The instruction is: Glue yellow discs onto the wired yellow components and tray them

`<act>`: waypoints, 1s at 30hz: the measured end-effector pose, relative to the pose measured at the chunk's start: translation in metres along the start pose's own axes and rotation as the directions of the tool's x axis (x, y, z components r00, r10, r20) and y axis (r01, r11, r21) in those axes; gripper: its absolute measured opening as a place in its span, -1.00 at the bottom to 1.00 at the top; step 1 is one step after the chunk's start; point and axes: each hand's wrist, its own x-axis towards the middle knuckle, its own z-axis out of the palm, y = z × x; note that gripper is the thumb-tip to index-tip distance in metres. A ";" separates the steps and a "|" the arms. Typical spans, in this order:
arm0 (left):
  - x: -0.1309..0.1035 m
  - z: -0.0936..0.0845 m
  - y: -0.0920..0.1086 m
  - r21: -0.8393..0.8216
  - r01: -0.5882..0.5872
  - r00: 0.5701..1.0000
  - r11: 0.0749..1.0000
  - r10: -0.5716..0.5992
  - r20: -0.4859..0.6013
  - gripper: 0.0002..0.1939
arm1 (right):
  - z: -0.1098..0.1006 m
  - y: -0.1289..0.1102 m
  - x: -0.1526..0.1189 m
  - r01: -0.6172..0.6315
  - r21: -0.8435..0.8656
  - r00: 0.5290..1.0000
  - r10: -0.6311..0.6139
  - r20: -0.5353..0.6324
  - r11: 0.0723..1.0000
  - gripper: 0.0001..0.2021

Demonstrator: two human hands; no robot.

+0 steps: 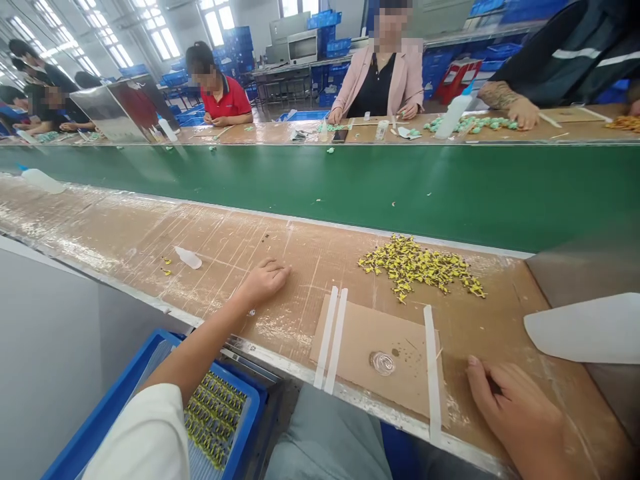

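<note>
My left hand point(265, 279) rests on the brown-covered bench point(305, 247), its fingers curled together and nothing showing in them. At the lower right my right hand point(515, 400) lies loosely closed on the bench, with no object visible in its grip. Between the hands is a cardboard sheet point(360, 333), held by white tape strips point(433, 373) and bearing a round clear glue-like blob point(384, 363). Behind the sheet lies a pile of small yellow and dark pieces point(415, 263). A small white bottle point(189, 257) lies left of my left hand, near a few yellow pieces point(167, 267).
A green conveyor belt point(300, 180) runs behind the bench, with people seated beyond it. Below my left arm is a blue tray point(255, 407) holding rows of yellow pieces. A large white bottle point(585, 327) lies at the right, beside a metal panel point(590, 267).
</note>
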 end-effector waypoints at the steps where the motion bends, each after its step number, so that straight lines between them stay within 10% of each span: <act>1: 0.002 0.003 0.004 -0.058 0.038 0.998 0.998 -0.041 -0.049 -0.85 | 0.000 0.001 -0.001 0.000 0.006 1.000 0.000 -0.003 1.000 -0.66; 7: 0.003 0.058 0.058 -0.507 0.194 0.906 0.840 -0.351 -0.235 -0.61 | -0.007 -0.018 0.003 -0.123 0.118 0.990 0.130 -0.051 0.985 -0.71; 11: -0.012 0.097 0.112 -0.751 0.264 0.888 0.605 -0.457 -0.057 -0.58 | -0.015 -0.066 0.033 -0.106 0.328 0.991 0.126 -0.042 0.939 -0.86; 15: -0.031 0.116 0.150 -0.873 0.398 0.825 0.283 -0.526 0.206 -0.57 | -0.017 -0.108 0.073 0.105 0.381 0.994 -0.088 -0.062 0.918 -0.60; 21: -0.050 0.128 0.165 -0.743 0.536 0.811 0.400 -0.488 0.322 -0.46 | -0.014 -0.117 0.093 0.221 0.420 0.965 -0.259 0.034 0.880 -0.69; 30: -0.056 0.136 0.154 -0.726 0.604 0.790 0.330 -0.366 0.492 -0.60 | -0.014 -0.111 0.090 0.220 0.564 0.954 -0.296 0.046 0.796 -0.75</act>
